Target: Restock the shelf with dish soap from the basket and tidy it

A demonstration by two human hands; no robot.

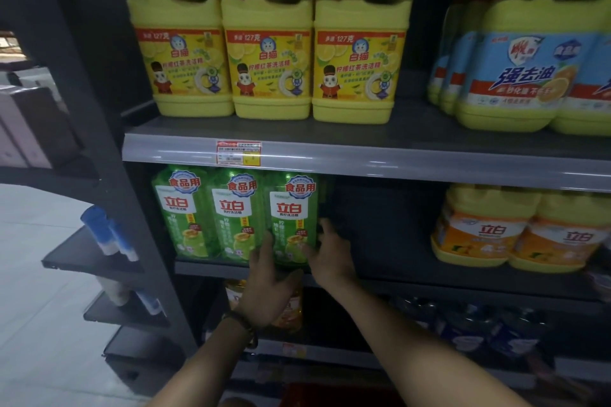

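Observation:
Three green dish soap bottles stand in a row at the left of the middle shelf (396, 277). Both my hands hold the rightmost green bottle (292, 211) at its base. My left hand (269, 284) cups its lower left side and front. My right hand (330, 251) grips its lower right side, fingers reaching behind it. The other two green bottles (211, 211) stand upright just to its left. The basket is out of view.
Three yellow jugs (271, 46) and blue-labelled jugs (522, 56) fill the top shelf. Orange-labelled yellow jugs (515, 231) sit at the middle shelf's right, with a dark gap between them and the green bottles. An amber bottle (294, 307) stands on the lower shelf. Side racks hold blue-capped tubes (109, 235).

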